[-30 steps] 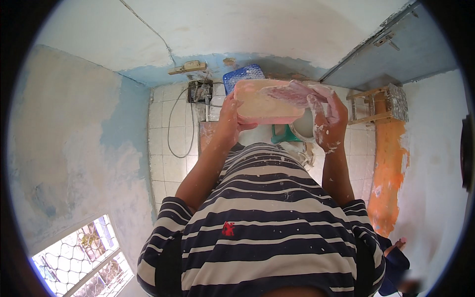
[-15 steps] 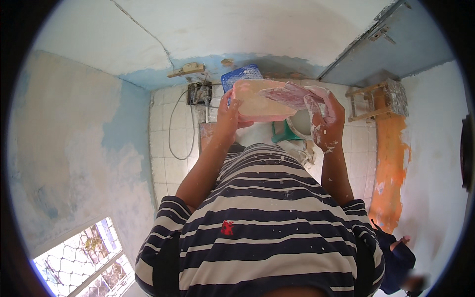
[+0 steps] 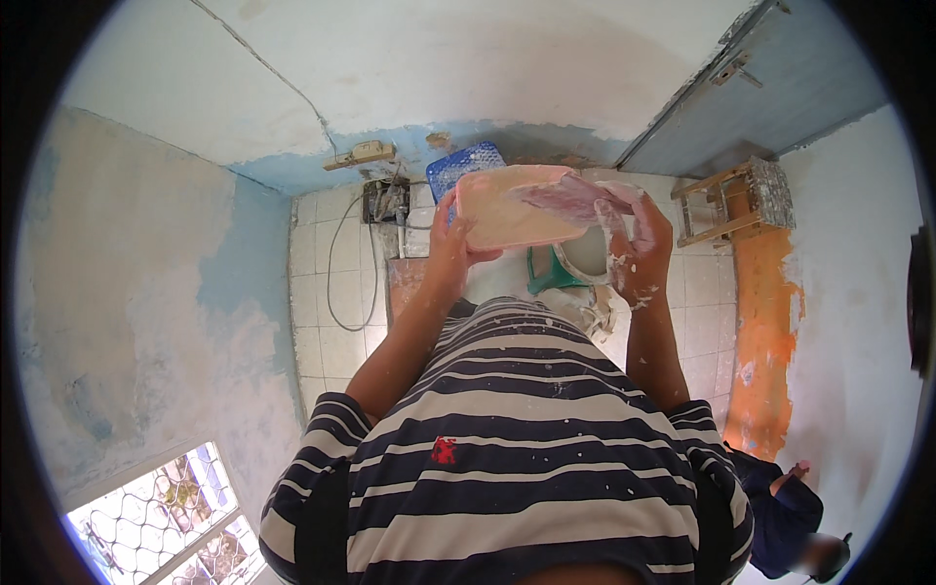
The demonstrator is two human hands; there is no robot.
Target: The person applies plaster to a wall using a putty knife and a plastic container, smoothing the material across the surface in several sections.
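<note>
My left hand (image 3: 449, 246) grips the left end of a pinkish rectangular tray (image 3: 497, 219), thumb on the near edge, and holds it up in front of my chest. My right hand (image 3: 641, 246), spattered with white plaster, is closed round a wide putty knife (image 3: 568, 197) whose blade is smeared reddish and white. The blade lies over the right part of the tray's pale inner face. Its handle is mostly hidden in my fingers. Below the tray, a green thing (image 3: 548, 270) and a round container of whitish stuff (image 3: 587, 255) show partly.
A blue crate-like thing (image 3: 466, 164) stands by the far wall, near a dark box (image 3: 386, 200) with a looping cable (image 3: 333, 283). A wooden stool (image 3: 736, 203) lies on its side before the grey door (image 3: 819, 97). Another person (image 3: 780, 512) is at lower right.
The putty knife's blade has shifted slightly right and down over the tray. The tray is turned a little more face-up, and the view has shifted slightly.
</note>
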